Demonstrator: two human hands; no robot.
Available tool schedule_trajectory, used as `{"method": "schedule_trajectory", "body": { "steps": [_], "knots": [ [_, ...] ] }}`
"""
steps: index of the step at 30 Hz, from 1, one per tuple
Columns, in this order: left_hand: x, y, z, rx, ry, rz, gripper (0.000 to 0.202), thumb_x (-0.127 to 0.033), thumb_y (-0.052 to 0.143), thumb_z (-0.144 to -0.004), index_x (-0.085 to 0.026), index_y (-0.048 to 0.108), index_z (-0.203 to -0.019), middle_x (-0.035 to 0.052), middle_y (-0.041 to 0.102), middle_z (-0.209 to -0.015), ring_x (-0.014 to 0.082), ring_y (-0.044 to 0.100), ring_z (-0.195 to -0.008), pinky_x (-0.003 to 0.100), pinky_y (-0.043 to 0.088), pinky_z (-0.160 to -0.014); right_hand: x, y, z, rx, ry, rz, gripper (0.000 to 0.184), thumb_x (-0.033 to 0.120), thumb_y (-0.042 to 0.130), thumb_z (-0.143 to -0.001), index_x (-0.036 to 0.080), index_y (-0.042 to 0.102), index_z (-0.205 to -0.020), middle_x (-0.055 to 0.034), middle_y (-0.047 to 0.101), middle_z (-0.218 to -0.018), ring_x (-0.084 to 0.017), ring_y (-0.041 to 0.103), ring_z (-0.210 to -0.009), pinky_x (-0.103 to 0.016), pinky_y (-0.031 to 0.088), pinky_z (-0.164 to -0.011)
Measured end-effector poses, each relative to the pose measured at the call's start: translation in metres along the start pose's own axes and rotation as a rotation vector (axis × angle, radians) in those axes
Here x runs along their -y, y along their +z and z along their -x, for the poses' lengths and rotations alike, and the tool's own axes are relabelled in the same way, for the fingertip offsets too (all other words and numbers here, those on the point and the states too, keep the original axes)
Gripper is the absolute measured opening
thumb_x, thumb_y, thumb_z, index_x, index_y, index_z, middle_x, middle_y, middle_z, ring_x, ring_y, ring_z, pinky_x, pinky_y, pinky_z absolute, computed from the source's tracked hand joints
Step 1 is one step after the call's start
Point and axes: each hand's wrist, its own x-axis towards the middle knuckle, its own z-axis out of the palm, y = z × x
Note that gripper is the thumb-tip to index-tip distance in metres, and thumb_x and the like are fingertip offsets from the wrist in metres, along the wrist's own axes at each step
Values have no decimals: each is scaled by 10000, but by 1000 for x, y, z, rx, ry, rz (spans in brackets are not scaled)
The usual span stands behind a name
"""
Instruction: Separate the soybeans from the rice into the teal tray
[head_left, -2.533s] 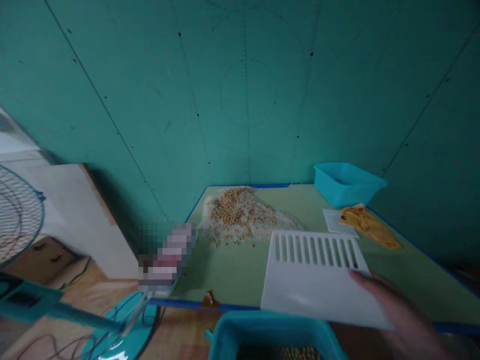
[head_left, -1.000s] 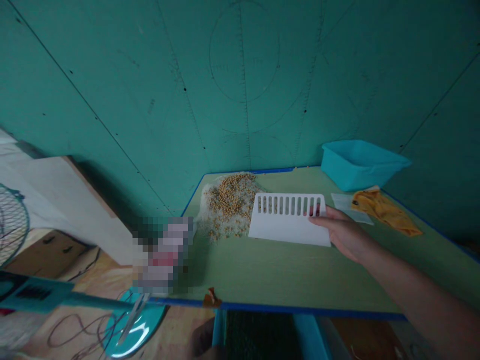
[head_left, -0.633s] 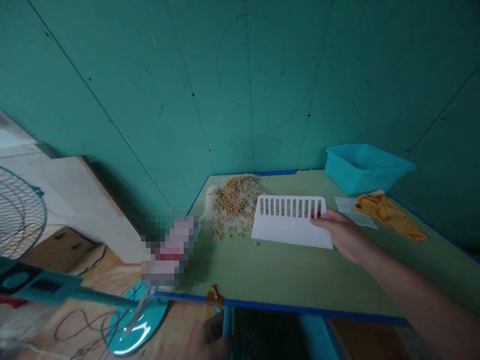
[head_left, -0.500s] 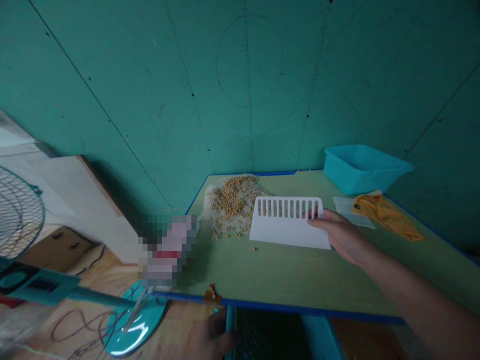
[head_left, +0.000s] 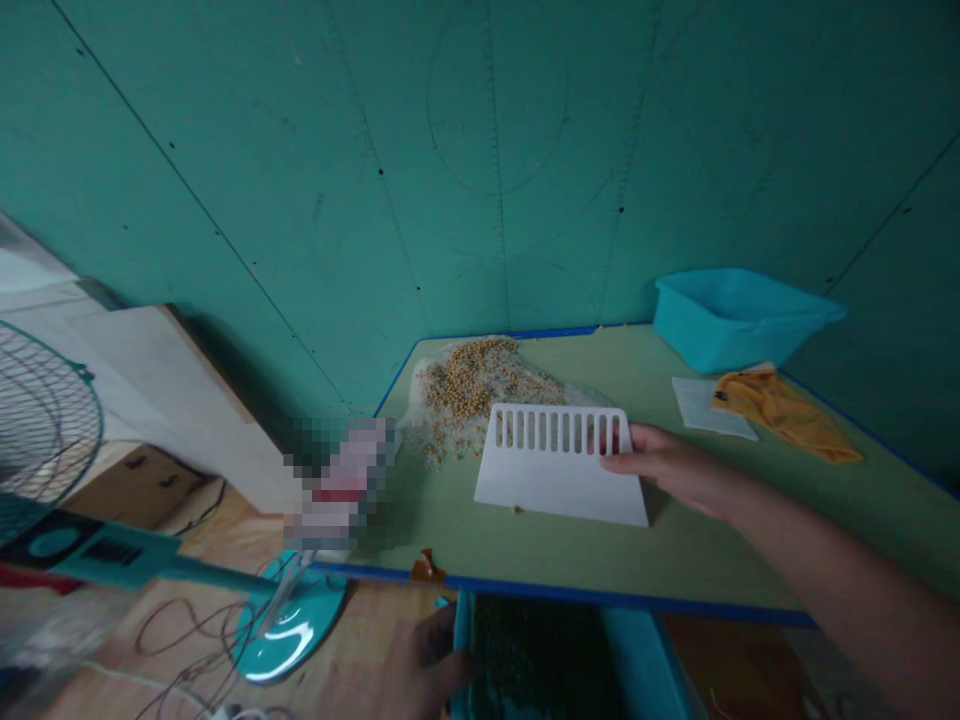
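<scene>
My right hand (head_left: 660,462) is closed on the right end of a white plastic plate (head_left: 559,485) with a row of slots along its top edge. The plate stands tilted over the table, its lower edge close to the surface, in front of a pile of tan beans (head_left: 472,380) mixed with small pale grains (head_left: 431,420). One loose bean (head_left: 515,510) lies by the plate's bottom edge. Below the table's front edge, my left hand (head_left: 435,665), somewhat blurred, grips the left rim of a blue bin (head_left: 649,650) with dark green contents.
A blue basin (head_left: 739,325) stands at the table's back right, beside a yellow cloth (head_left: 795,415) and a white sheet (head_left: 709,405). Brown tape (head_left: 427,567) sticks up at the front edge of the table (head_left: 720,550). Left are a fan (head_left: 112,550), loose cables and a leaning board (head_left: 202,410).
My right hand has drawn the white plate toward me and slightly left, away from the bean pile. My left hand stays at the bin's rim. The view has shifted a little.
</scene>
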Motion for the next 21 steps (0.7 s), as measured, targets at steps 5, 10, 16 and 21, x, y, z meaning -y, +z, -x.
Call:
{"method": "schedule_trajectory", "body": {
  "steps": [5,10,16,21],
  "knots": [
    [3,6,-3,45,-37,119,262,-202,634,-524,-154,709,-770,18,656,-575,208,606,-630,282,431,-576,4,-2,7,182,-4,101,219,256,729,-558,187,635,-744,0,688,-751,-178,616,-751,-329,439,-761],
    [3,-2,2,4,0,198,272,-222,646,-509,-155,704,-767,23,664,-590,218,617,-670,290,442,-599,6,-1,11,375,-21,153,221,286,726,-586,183,650,-766,3,693,-767,-172,622,-758,-315,454,-746],
    [-2,-8,9,-21,10,214,249,-232,678,-492,-150,700,-726,41,669,-592,262,632,-703,338,472,-624,10,-1,18,522,-49,238,249,345,695,-636,177,675,-818,-2,693,-794,-175,623,-780,-311,454,-761],
    [-13,-6,12,88,-56,174,284,-253,705,-529,-169,712,-800,35,690,-635,247,643,-696,336,472,-658,13,-2,22,570,-80,254,272,374,676,-657,195,674,-862,-11,684,-856,-180,616,-825,-320,444,-794]
  ]
}}
